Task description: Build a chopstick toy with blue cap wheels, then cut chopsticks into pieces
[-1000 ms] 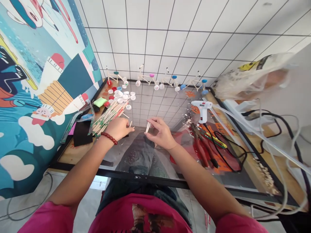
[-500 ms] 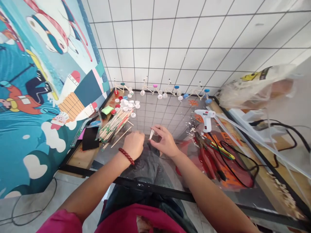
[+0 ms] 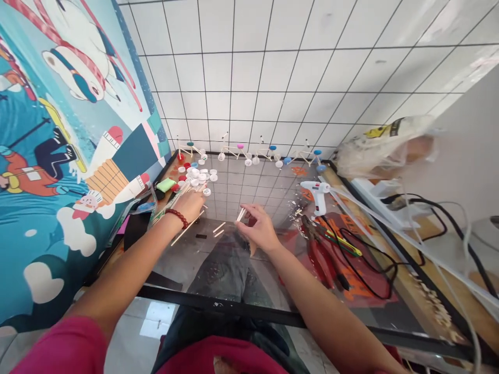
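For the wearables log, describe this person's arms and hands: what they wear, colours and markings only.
The left hand is bare, with a bracelet of round dark red beads around its wrist, and that arm comes out of a short magenta sleeve. The right hand and its forearm are bare too, with no bracelet, watch or glove.

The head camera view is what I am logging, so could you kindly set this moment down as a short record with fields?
left hand: wears a red bead bracelet; over a bundle of wooden sticks; grip unclear
right hand: pinches short wooden sticks
nearby: bottle caps, a white hot glue gun, red-handled pliers
far edge: small stick-and-cap bicycle models
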Demonstrator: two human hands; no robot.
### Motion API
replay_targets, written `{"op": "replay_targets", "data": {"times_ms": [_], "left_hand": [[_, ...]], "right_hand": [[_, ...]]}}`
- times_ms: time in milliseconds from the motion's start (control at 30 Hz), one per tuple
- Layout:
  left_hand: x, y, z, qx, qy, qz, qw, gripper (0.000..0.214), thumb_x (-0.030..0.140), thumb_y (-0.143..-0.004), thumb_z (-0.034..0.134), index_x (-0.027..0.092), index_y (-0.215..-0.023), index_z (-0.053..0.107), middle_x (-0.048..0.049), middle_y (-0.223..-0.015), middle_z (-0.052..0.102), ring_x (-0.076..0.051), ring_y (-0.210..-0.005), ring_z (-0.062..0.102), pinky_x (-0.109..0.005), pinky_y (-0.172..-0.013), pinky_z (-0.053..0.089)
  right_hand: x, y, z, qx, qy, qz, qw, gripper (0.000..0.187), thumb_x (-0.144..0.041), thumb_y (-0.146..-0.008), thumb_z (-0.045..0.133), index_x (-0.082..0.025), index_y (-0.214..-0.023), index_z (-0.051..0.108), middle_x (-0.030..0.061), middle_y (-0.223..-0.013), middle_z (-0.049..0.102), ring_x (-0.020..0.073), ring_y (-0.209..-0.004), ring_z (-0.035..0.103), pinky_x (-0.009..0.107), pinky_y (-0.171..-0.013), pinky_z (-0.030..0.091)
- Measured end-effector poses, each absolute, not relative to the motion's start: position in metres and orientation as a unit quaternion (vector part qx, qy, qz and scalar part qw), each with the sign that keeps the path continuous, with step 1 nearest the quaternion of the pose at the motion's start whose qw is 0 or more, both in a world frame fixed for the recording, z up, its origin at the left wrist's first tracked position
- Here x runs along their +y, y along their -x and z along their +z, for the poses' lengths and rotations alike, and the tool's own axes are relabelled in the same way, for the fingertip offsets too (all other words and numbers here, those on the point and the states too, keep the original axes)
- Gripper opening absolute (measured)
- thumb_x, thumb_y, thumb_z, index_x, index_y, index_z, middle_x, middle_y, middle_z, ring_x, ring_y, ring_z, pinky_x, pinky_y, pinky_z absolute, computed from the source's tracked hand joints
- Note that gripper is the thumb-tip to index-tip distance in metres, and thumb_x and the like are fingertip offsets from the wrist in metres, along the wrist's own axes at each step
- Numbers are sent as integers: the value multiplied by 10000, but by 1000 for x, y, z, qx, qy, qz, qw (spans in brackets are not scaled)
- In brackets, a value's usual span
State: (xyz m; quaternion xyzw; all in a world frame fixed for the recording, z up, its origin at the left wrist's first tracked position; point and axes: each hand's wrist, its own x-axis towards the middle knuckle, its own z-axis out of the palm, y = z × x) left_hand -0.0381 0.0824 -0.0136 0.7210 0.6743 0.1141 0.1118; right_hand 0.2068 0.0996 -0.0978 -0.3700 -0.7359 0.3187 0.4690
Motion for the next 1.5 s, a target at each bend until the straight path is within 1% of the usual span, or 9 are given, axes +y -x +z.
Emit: {"op": "replay_targets", "data": {"times_ms": [133, 233, 300, 400, 600, 833, 1067, 1267, 1500], "left_hand": [[80, 37, -18, 662, -698, 209, 172, 138, 76, -668, 645, 180, -578, 633, -183, -939, 727, -351, -1173, 590, -474, -1077, 385], [74, 17, -21, 660, -641, 302, 249, 48, 210, -742, 656, 171, -713, 657, -139, -886, 725, -312, -1010, 667, -462, -931, 503], [71, -1, -26, 646, -592, 353, 327, 158, 309, -776, 656, 160, -826, 670, -100, -819, 724, -247, -818, 701, -402, -767, 565], [69, -26, -33, 607, -521, 407, 441, 301, 373, -712, 740, 139, -896, 692, -77, -796, 728, -177, -692, 688, -334, -676, 577], [65, -36, -36, 557, -416, 454, 557, 403, 418, -536, 892, 120, -752, 727, -69, -744, 719, -163, -688, 677, -346, -721, 593], [58, -35, -38, 556, -382, 446, 589, 392, 349, -458, 939, 111, -706, 750, -48, -679, 704, -141, -623, 658, -293, -649, 563], [57, -33, -35, 558, -401, 426, 588, 317, 344, -512, 896, 132, -702, 756, -41, -689, 702, -140, -641, 642, -300, -686, 556], [51, -38, -31, 565, -453, 400, 561, 161, 323, -617, 783, 168, -619, 739, -31, -674, 694, -163, -675, 627, -280, -663, 537], [48, -35, -31, 569, -474, 388, 549, 161, 323, -647, 742, 168, -603, 732, -21, -645, 673, -157, -664, 615, -277, -665, 517]], "right_hand": [[99, -205, -100, -740, 353, 320, 474, 476, -274, -728, 761, -219, -1194, 680, 74, -1083, 626, 168, -804, 609, 389, -852, 572], [97, -205, -99, -755, 319, 312, 481, 492, -257, -746, 752, -234, -1228, 658, 74, -1123, 616, 160, -823, 611, 374, -861, 570], [96, -205, -98, -765, 293, 301, 488, 506, -247, -761, 742, -239, -1256, 638, 73, -1132, 611, 157, -833, 608, 368, -859, 568], [95, -207, -95, -767, 275, 290, 502, 519, -223, -776, 725, -229, -1284, 616, 80, -1135, 608, 156, -837, 607, 360, -848, 567], [95, -208, -94, -768, 289, 294, 491, 528, -235, -786, 723, -254, -1299, 600, 80, -1154, 606, 156, -849, 612, 355, -845, 572], [95, -207, -97, -777, 265, 286, 493, 519, -238, -807, 690, -274, -1315, 590, 69, -1152, 603, 146, -820, 602, 347, -823, 574], [94, -208, -97, -788, 253, 293, 479, 505, -265, -821, 693, -273, -1315, 592, 70, -1158, 600, 140, -813, 602, 342, -811, 585], [90, -208, -95, -805, 238, 278, 467, 523, -220, -826, 661, -281, -1337, 570, 76, -1159, 590, 163, -916, 623, 330, -817, 592], [89, -208, -95, -816, 237, 273, 452, 545, -241, -839, 654, -285, -1369, 537, 76, -1162, 587, 154, -849, 617, 344, -810, 593]]}}
